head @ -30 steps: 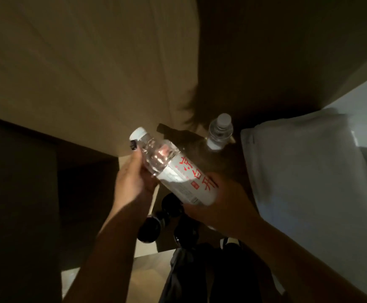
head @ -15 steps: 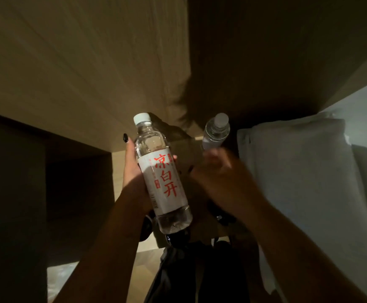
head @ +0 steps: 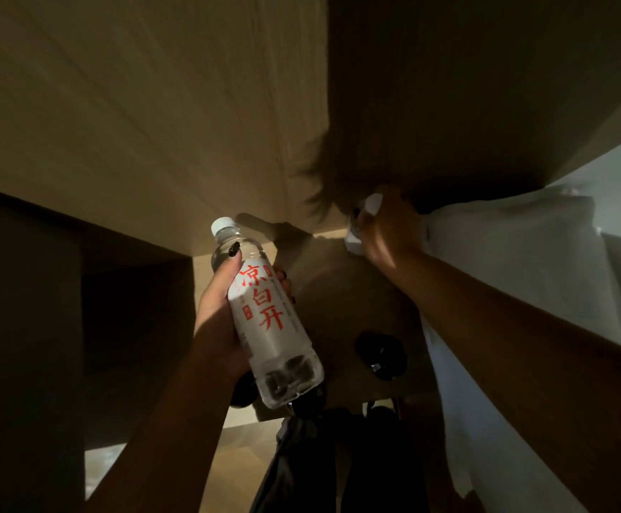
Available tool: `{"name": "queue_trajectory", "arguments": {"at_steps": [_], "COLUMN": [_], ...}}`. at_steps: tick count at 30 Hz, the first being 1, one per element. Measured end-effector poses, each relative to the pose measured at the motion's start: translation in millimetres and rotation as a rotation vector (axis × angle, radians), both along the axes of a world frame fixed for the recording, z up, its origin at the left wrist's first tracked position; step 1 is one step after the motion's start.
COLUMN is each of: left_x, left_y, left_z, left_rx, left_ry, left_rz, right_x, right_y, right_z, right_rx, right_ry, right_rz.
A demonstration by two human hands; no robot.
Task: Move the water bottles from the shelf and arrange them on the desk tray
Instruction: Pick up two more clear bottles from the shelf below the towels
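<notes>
Left hand (head: 220, 312) grips bottle (head: 268, 316), fingers curled round its label, thumb on the neck, cap toward 11 o'clock. Right hand (head: 390, 231), at 2 o'clock from it, fingers curled round second bottle (head: 366, 212) on the shelf (head: 338, 290), beside white cloth (head: 523, 275).

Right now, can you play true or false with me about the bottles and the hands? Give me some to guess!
1. The left hand holds a water bottle with red writing on its label. True.
2. That bottle has no cap. False: a white cap sits on top.
3. The right hand is wrapped round a second bottle up on the shelf. True.
4. Both hands hold the same bottle. False: each hand has its own.
5. The white cloth lies left of the left hand. False: it is off to the right.
</notes>
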State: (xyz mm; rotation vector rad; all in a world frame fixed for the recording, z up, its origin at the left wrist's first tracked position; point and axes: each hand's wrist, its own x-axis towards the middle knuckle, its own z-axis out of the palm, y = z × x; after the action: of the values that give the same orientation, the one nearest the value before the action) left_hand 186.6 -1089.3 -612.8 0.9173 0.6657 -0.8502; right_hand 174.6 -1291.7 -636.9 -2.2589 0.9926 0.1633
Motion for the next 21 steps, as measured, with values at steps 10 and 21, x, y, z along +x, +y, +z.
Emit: {"name": "queue_trajectory", "arguments": {"at_steps": [10, 21], "left_x": [-5, -7], "left_y": [-5, -17], "left_z": [5, 81], "left_rx": [-0.078, -0.05], "left_ry": [0.083, -0.077], "left_rz": [0.123, 0.232], "right_x": [-36, -60], "right_y": [-6, -8], "right_z": [15, 159], "right_rx": [0.023, 0.148], "right_ry": [-0.11, -0.366], "right_rz": [-0.117, -0.008]}}
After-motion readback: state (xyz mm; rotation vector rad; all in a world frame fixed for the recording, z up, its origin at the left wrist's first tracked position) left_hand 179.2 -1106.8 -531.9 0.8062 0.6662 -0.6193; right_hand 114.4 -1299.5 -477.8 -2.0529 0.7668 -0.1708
